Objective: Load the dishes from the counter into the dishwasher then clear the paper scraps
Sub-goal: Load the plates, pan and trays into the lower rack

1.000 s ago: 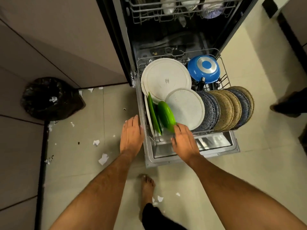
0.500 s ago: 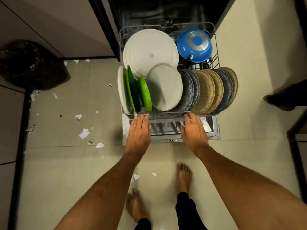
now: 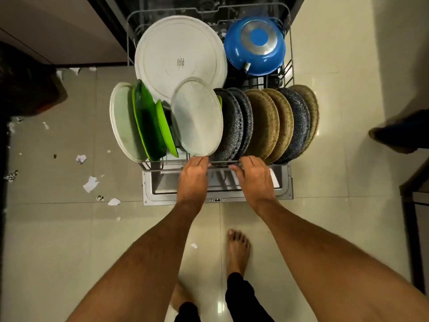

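Both grips, left hand (image 3: 192, 180) and right hand (image 3: 254, 180), clasp one rack (image 3: 289, 73).

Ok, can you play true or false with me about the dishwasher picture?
1. Both hands, left hand and right hand, are at the front edge of the grey wire rack. True.
2. The round blue pan lies on the floor. False: it sits upside down in the rack's back corner.
3. White paper scraps lie on the floor tiles. True.
4. The two green plates are stacked flat. False: they stand on edge.
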### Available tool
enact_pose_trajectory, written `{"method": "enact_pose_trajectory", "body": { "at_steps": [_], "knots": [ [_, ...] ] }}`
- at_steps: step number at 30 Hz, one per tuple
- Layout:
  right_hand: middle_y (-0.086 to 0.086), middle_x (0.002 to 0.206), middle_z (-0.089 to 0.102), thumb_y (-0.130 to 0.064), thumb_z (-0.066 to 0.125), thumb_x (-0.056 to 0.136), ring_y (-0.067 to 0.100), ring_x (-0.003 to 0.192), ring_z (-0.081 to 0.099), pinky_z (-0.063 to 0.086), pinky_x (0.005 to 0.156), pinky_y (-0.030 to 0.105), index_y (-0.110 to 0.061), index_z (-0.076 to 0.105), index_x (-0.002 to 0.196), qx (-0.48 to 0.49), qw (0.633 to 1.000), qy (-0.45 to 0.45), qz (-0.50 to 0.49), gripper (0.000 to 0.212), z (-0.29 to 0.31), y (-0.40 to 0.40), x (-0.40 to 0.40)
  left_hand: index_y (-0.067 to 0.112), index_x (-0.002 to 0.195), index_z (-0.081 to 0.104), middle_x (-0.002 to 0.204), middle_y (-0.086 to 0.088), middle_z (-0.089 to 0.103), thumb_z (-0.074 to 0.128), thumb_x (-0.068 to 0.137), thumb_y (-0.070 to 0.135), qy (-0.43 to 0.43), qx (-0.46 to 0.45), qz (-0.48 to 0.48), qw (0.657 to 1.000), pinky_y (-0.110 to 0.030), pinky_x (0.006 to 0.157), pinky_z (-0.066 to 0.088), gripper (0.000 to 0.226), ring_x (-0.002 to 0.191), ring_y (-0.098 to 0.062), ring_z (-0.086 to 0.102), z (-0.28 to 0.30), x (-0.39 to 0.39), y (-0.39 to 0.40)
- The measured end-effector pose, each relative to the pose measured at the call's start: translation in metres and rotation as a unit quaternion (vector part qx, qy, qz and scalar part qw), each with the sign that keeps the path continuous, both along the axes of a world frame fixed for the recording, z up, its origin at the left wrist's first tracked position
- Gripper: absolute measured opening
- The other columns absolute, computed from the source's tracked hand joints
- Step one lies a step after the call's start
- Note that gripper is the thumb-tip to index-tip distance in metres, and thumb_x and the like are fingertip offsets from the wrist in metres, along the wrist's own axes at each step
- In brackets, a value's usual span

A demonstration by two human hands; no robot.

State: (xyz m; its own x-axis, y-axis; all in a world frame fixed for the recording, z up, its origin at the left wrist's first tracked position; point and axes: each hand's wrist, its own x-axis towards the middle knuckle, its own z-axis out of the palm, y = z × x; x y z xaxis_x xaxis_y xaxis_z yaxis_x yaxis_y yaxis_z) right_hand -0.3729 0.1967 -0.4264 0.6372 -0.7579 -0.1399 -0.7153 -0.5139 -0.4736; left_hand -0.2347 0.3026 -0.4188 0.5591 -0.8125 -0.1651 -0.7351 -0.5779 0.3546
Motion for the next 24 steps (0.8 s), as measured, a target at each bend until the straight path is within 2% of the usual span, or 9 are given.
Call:
{"method": "enact_pose_trajectory", "body": {
  "at_steps": [2, 5, 14, 18, 24],
  "knots": [
    [0.011, 0.088, 0.066, -0.028, 0.071, 0.094, 0.027, 0.082, 0.060, 0.052, 0.068, 0.041, -0.007, 0.063, 0.094, -0.008, 1.000, -0.020, -0.016, 0.022, 0.000, -0.001, 0.004, 0.005, 0.113, 0.069, 0.107, -0.015, 0.071, 0.067, 0.082, -0.010, 0.006, 0.006, 0.008, 1.000, -0.039, 0.089, 0.055, 0.035, 0.101, -0.030, 0.066, 0.002, 0.002, -0.002],
    [0.009, 0.084, 0.064, -0.028, 0.066, 0.096, 0.025, 0.077, 0.057, 0.051, 0.062, 0.040, -0.010, 0.060, 0.092, 0.004, 1.000, -0.023, -0.022, 0.019, 0.000, -0.002, 0.007, 0.005, 0.108, 0.071, 0.100, -0.017, 0.071, 0.064, 0.077, -0.014, 0.011, 0.007, 0.010, 1.000, -0.041, 0.079, 0.056, 0.036, 0.092, -0.034, 0.067, 0.005, 0.003, -0.005],
    [0.005, 0.088, 0.063, -0.026, 0.051, 0.097, 0.025, 0.085, 0.059, 0.055, 0.063, 0.046, -0.016, 0.054, 0.091, 0.063, 0.997, -0.034, -0.042, 0.012, -0.005, -0.016, 0.024, 0.004, 0.114, 0.070, 0.108, -0.015, 0.072, 0.059, 0.080, -0.015, 0.013, -0.010, 0.013, 1.000, -0.044, 0.092, 0.056, 0.040, 0.103, -0.032, 0.066, -0.002, 0.015, -0.020],
    [0.004, 0.083, 0.061, -0.016, 0.066, 0.095, 0.023, 0.080, 0.057, 0.055, 0.062, 0.045, -0.014, 0.056, 0.088, 0.041, 0.997, -0.041, -0.048, 0.012, -0.002, -0.033, 0.039, 0.004, 0.111, 0.071, 0.106, -0.015, 0.072, 0.061, 0.077, -0.018, 0.008, -0.021, 0.008, 1.000, -0.044, 0.089, 0.057, 0.041, 0.100, -0.034, 0.066, -0.002, 0.032, -0.034],
    [0.000, 0.081, 0.055, -0.032, 0.050, 0.097, 0.024, 0.079, 0.061, 0.056, 0.061, 0.045, -0.024, 0.048, 0.082, 0.056, 0.994, -0.069, -0.062, 0.017, 0.000, -0.062, 0.065, 0.005, 0.102, 0.073, 0.098, -0.014, 0.072, 0.062, 0.071, -0.018, 0.022, -0.038, -0.005, 0.999, -0.041, 0.077, 0.057, 0.040, 0.091, -0.035, 0.066, -0.002, 0.062, -0.064]
  ]
}}
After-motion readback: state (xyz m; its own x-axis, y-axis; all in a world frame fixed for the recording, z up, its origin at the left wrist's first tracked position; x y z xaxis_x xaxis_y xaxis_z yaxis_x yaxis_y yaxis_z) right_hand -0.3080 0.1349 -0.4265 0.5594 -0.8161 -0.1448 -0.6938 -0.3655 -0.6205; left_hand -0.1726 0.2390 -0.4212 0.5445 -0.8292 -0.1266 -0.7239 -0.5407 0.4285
